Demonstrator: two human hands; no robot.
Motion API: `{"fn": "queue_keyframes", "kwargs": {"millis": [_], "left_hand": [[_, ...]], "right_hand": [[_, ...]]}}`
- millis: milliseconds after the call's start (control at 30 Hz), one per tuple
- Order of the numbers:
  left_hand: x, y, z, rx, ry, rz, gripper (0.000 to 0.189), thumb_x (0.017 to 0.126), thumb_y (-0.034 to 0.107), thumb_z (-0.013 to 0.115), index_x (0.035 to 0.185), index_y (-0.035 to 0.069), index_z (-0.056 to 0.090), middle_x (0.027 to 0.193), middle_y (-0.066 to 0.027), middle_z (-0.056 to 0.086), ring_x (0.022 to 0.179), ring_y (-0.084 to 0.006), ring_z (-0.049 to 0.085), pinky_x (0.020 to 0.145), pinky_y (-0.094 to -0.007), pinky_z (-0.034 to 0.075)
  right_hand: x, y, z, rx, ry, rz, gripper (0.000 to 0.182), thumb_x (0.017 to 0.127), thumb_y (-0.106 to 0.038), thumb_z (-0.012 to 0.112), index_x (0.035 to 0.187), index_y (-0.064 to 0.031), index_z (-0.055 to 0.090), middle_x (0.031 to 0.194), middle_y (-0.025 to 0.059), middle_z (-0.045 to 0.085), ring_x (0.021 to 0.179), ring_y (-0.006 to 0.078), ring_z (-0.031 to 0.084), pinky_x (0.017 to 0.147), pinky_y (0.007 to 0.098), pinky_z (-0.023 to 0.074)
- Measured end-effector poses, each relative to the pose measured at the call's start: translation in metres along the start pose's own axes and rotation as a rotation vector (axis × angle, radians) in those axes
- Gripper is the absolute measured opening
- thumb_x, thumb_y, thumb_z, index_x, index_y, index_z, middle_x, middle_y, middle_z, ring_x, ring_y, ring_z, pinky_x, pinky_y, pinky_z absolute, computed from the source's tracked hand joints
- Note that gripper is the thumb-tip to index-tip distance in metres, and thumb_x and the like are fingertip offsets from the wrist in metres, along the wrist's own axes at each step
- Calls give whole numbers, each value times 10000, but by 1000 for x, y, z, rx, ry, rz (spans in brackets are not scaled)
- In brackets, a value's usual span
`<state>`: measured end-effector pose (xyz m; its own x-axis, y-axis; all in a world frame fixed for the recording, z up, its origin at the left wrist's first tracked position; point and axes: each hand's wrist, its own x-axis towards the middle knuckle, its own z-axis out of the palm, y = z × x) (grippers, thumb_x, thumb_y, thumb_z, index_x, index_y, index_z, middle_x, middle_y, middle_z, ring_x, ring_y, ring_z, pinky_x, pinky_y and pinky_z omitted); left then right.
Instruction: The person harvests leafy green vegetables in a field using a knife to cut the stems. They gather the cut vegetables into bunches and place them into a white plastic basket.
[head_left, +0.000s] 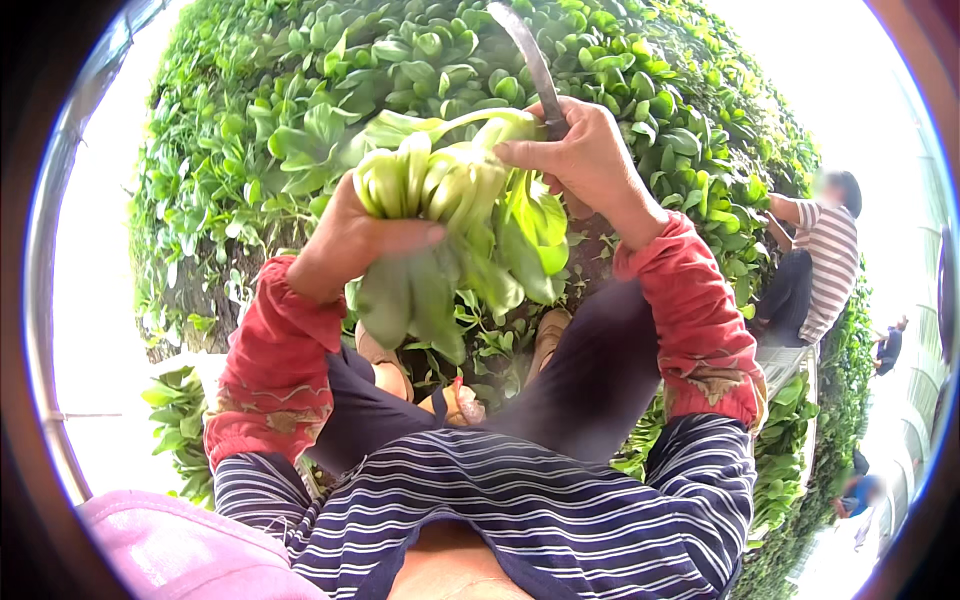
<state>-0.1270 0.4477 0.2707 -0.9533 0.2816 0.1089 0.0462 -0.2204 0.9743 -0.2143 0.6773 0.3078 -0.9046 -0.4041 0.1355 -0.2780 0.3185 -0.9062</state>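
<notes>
My left hand (375, 232) grips a bunch of leafy greens with pale stalks (457, 176), its thumb across the stems and the leaves hanging down. On the other side of the bunch, my right hand (577, 154) holds a curved metal blade (529, 56), a sickle or curved knife, pointing up and away. The thumb and fingers of that hand also pinch a stalk at the bunch's upper right. The blade's handle is mostly hidden in my palm. Blurred leaves hang above the ground between my knees.
Dense leafy green plants (450, 60) grow in front. White crates (810, 420) holding cut greens (780, 457) stand at my right, with more greens (176, 420) at my left. A person in a striped shirt (829, 255) crouches at the right; others are farther off.
</notes>
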Motion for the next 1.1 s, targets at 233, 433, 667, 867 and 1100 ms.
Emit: {"fn": "queue_keyframes", "kwargs": {"millis": [233,433,667,867,1100], "left_hand": [[-12,-23,-19,-106,-74,11,748,634,38,751,1314,29,438,1188,-48,565,1086,-143,524,974,-296,389],[-17,-56,-32,-399,-127,-244,703,626,150,733,1263,1,474,1137,-87,596,1003,-178,582,909,-317,460],[-18,-65,-37,-489,-121,-416,701,620,129,730,1258,-13,477,1121,-122,603,995,-214,603,914,-340,477],[-19,-64,-30,-525,-159,-471,719,628,130,726,1279,-15,458,1139,-132,592,1017,-226,598,930,-350,469],[-15,-62,-16,-521,-118,-485,693,608,128,723,1243,-13,486,1099,-119,607,1001,-218,600,916,-341,471]], "right_hand": [[-13,-7,51,324,-28,234,283,733,-167,796,872,-16,602,619,-6,575,473,40,515,417,182,416],[-16,21,60,425,-211,444,332,758,-212,783,929,-10,583,578,5,550,426,63,504,396,193,409],[-25,40,53,-57,-300,368,335,753,-138,713,1017,27,589,715,-10,584,489,63,538,441,201,450],[-32,92,23,-944,-7,-235,141,837,-127,626,931,-22,619,771,118,648,663,270,640,568,324,513],[-66,78,50,-814,-108,-398,158,818,-118,636,944,-42,578,787,85,597,665,265,623,553,352,510]]}}
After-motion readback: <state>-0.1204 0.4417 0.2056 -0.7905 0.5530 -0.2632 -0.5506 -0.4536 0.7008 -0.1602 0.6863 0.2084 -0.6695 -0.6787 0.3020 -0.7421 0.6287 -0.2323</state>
